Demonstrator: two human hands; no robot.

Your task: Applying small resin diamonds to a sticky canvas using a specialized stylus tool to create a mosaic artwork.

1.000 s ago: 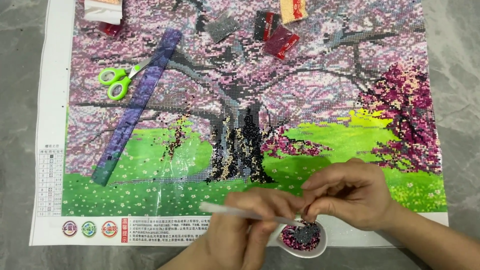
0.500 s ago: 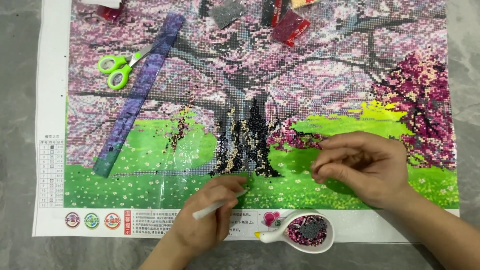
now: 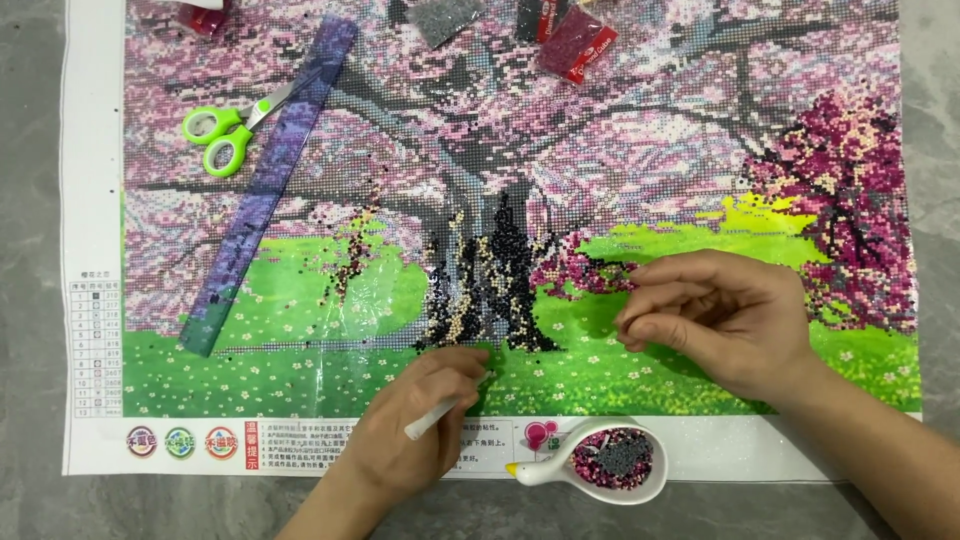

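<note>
Grey marbled tabletop (image 3: 30, 250) under everything, nearly covered by a big bead-picture canvas (image 3: 90, 200) showing a pink blossom tree over green grass. Across the canvas's upper left, a long see-through purple ruler (image 3: 268, 185) lying slantwise, with green-handled scissors (image 3: 222, 132) touching its left edge. Along the top edge, small bags of beads (image 3: 575, 42), dark red and grey. Over the grass at lower left, a crinkled clear film (image 3: 345, 340).

Right hand (image 3: 725, 320) hovering over the green area beside the dark trunk, fingers (image 3: 650, 300) curled loosely together, thumb against forefinger; cannot tell whether anything sits between them. Left hand (image 3: 415, 430) resting on the canvas's lower border, fingers closed around a white pen (image 3: 435, 415). Pen gripped near its front end between thumb and forefinger, rear end sticking out toward the lower left past the knuckles, tip pressed to the grass just under the trunk's dotted base.

Just right of the left hand, a small white spouted tray (image 3: 545, 468) holding pink and dark beads, near the right forearm.
</note>
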